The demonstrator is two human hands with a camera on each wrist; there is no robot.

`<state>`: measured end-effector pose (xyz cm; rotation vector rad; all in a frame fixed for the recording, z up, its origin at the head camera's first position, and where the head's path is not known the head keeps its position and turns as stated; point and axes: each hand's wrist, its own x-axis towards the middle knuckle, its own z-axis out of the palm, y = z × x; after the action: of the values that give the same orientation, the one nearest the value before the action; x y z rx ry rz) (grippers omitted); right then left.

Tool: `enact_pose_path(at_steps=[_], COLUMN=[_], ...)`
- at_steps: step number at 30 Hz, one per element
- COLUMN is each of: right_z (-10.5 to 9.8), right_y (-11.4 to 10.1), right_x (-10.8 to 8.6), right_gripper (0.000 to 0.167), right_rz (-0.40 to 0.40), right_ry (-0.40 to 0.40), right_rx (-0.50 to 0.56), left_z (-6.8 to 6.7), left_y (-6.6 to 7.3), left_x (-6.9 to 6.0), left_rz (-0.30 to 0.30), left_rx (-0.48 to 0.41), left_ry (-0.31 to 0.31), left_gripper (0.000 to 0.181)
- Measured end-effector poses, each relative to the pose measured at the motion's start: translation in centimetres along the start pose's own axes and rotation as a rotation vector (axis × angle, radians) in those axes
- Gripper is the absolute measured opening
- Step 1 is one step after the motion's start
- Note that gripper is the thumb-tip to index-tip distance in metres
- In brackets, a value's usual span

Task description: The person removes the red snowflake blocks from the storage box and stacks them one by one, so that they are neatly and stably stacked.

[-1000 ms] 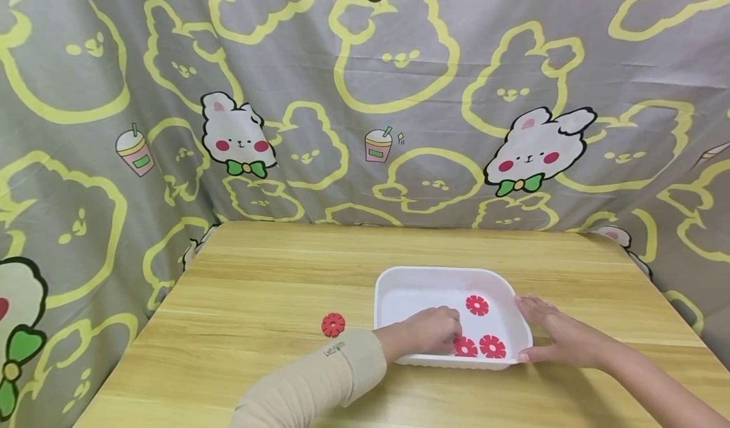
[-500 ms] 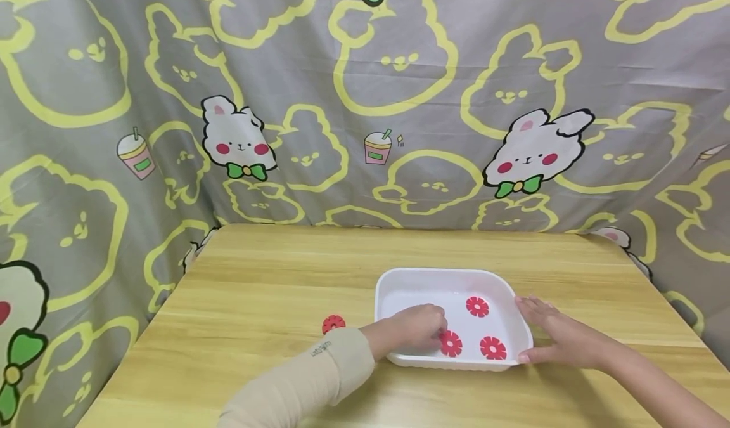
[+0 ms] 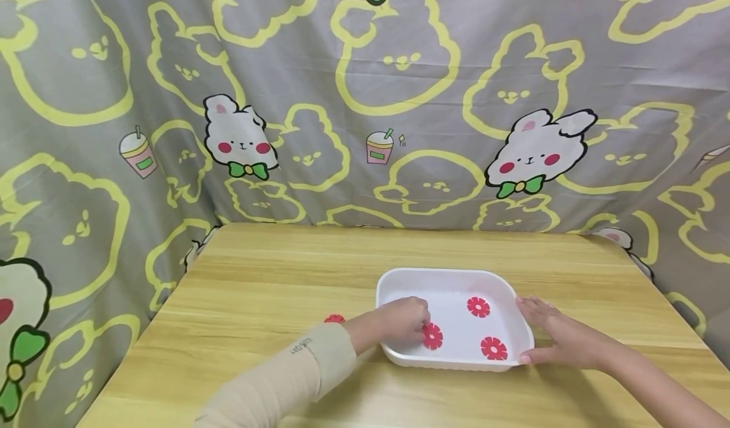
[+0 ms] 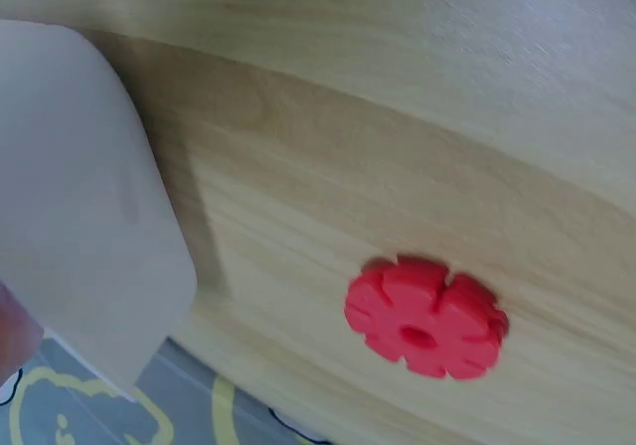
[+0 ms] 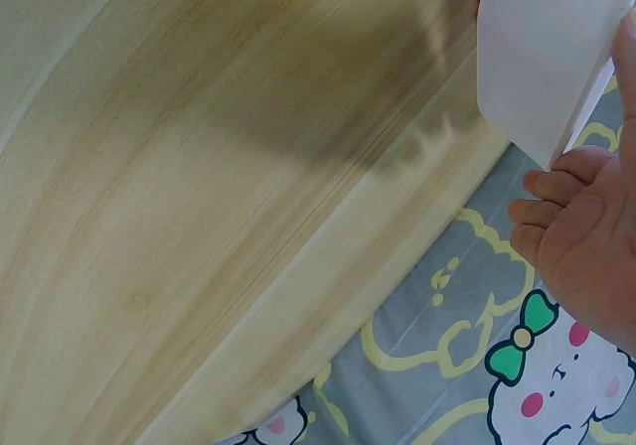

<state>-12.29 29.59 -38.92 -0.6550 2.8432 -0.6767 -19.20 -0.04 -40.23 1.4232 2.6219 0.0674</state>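
A white plastic tray (image 3: pixel 456 363) stands on the wooden table. My left hand (image 3: pixel 401 320) reaches into its left half, fingers curled at the edge of a red flower-shaped disc (image 3: pixel 432 337) with notches round it and a hole in the middle. Two similar red discs, one towards the back (image 3: pixel 478 307) and one at the front right (image 3: pixel 493 348), lie flat on the tray floor. My right hand (image 3: pixel 561 337) holds the tray's right end, thumb at the front corner and fingers farther back. Left of the tray, another red disc (image 4: pixel 425 321) lies on the table, partly hidden by my left arm in the head view.
The wooden table (image 3: pixel 274 263) extends around the tray. Behind it and at the sides hangs a grey curtain (image 3: pixel 319 66) with cartoon prints. A beige sleeve (image 3: pixel 285 368) covers my left forearm, which crosses over the table left of the tray.
My left hand has moved leftward inside the tray, and the red disc at its fingers has moved left along with it. My right hand and the tray have stayed in place.
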Motion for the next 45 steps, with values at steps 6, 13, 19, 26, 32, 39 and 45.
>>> enact_pose_path(at_steps=[6,13,19,26,32,39,45], right_z=[0.0,-0.2,-0.4,-0.1,0.0,0.0,0.0], right_y=[0.0,0.0,0.1,0.0,0.0,0.0,0.1], right_x=[0.0,0.0,0.1,0.0,0.1,0.0,0.0], right_gripper=[0.099,0.1,0.101,0.099,0.097,0.097,0.097], right_rz=[0.004,-0.002,-0.007,-0.016,-0.029,-0.026,-0.023], right_ry=[-0.002,-0.005,0.002,-0.002,0.003,0.005,0.006], right_rx=[-0.011,-0.024,-0.022,-0.014,-0.028,-0.027,-0.02], left_z=[-0.5,-1.5,-2.3,-3.0,-4.0,-4.9,-5.3], left_y=[-0.5,-0.9,-1.2,-1.6,-2.0,-2.5,-3.0], left_x=[-0.7,-1.5,-2.1,-3.1,-4.2,-5.3,-6.4], left_rz=[-0.016,-0.037,-0.017,0.014,0.001,-0.11,-0.149], left_rx=[0.021,0.027,0.044,0.013,-0.085,-0.177,-0.259], left_ry=[-0.007,-0.035,-0.005,0.013,0.053,0.059,0.098], left_gripper=[0.006,0.006,0.007,0.006,0.01,0.016,0.018])
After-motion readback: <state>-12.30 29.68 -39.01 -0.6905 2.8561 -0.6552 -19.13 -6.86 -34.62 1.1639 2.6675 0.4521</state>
